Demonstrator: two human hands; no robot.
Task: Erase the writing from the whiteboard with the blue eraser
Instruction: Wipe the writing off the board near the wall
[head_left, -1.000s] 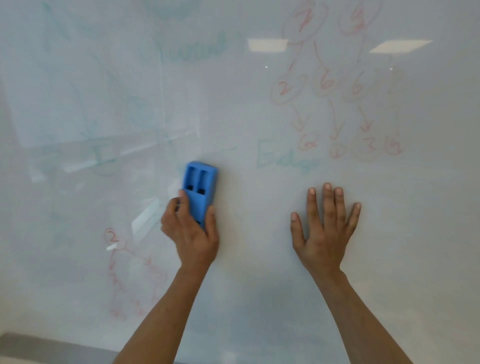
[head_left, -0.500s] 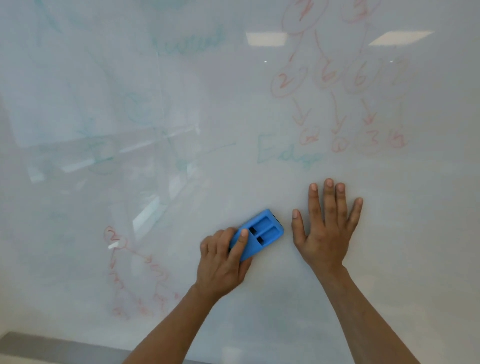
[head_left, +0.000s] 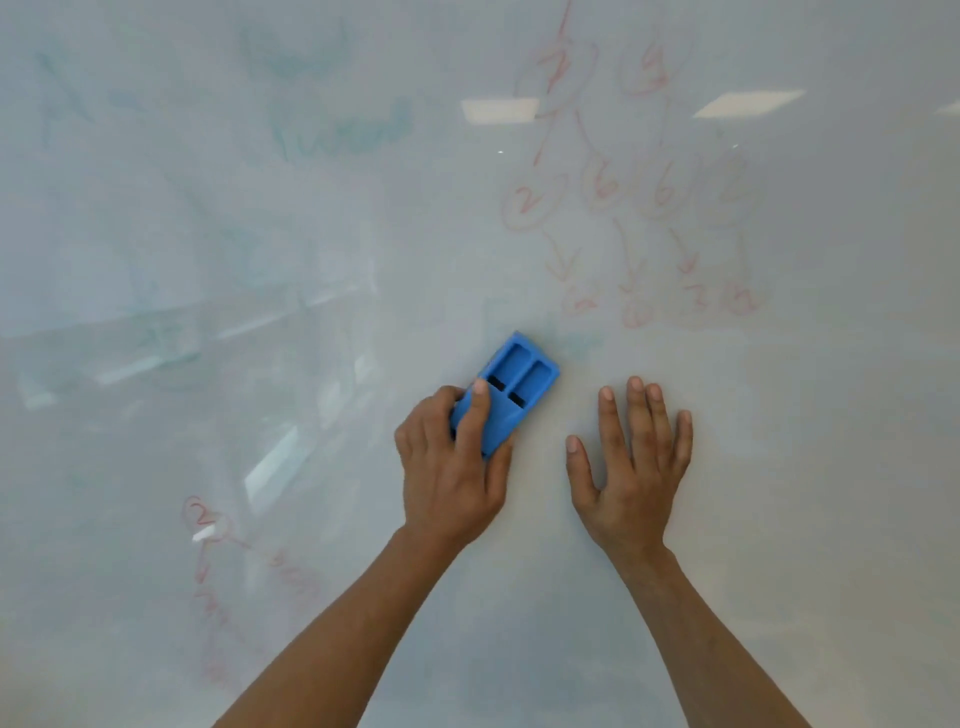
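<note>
Near the middle of the glossy white whiteboard (head_left: 779, 519), a little below its centre, the left hand (head_left: 451, 478) grips the blue rectangular plastic eraser (head_left: 511, 389), fingers curled round its lower end with the index finger laid along its back and the thumb on its right side. The eraser lies flat against the board, tilted so its free end points up and to the right, and two dark recessed slots show on its back. Just beside it to the right, apart from it, the right hand (head_left: 631, 478) is pressed flat on the board with fingers straight and slightly spread, thumb out to the left, holding nothing. Faded red circled numbers and arrows (head_left: 628, 197) remain toward the upper right of the board, above both hands. Faint green smeared writing (head_left: 337, 130) sits toward the upper left. More pale red marks (head_left: 223, 571) run down near the lower left. Reflections of rectangular ceiling lights (head_left: 498, 110) show near the top edge.
</note>
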